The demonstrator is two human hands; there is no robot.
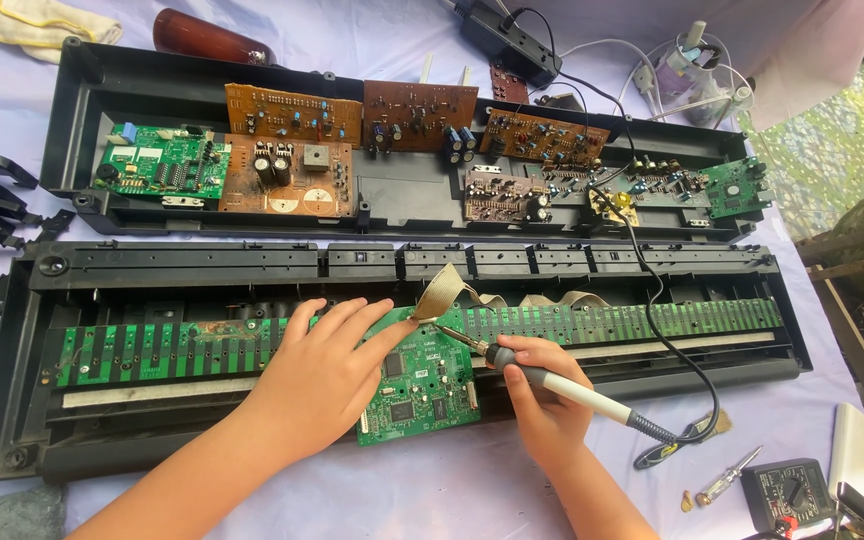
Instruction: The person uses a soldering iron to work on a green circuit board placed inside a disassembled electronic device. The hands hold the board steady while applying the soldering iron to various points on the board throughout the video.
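A small green circuit board (420,378), flat and rectangular, studded with black chips, is pinned by the left hand (322,375), fingers spread flat over its left edge. It lies on the front black plastic shell (12,400), just before a long green contact strip (632,322). A soldering iron (542,378) with grey grip is pinched by the right hand (542,400), fingers curled shut around it, its metal tip meeting a tan ribbon cable (442,295). Two shells are counted on the lilac-clothed desk (452,500); four brown boards (294,112) sit in the rear one.
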